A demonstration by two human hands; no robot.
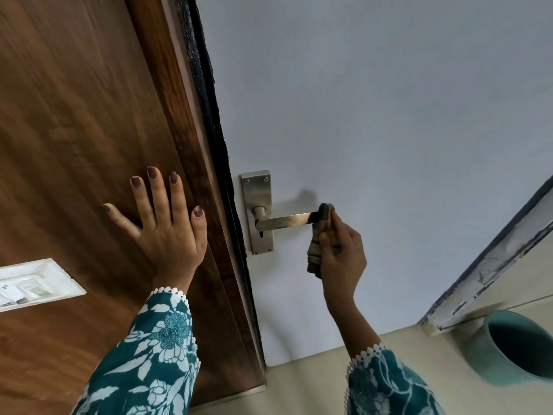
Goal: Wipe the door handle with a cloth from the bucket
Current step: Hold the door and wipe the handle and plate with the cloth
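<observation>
A metal lever door handle [284, 220] on a steel backplate [256, 196] is fixed to a pale grey door [389, 130]. My right hand [341, 256] grips a brownish cloth [321, 235] wrapped over the free end of the lever; part of the cloth hangs below my fingers. My left hand [161, 223] lies flat with fingers spread on the brown wooden panel [74, 130], left of the handle. A teal bucket [514, 345] stands on the floor at the lower right; I see nothing inside it.
A dark rough seam [209, 94] runs between the wooden panel and the grey door. A white switch plate [33, 284] is set into the wood at far left. Beige floor tiles [314, 384] lie below. A paint-marked frame edge [490, 265] slants at right.
</observation>
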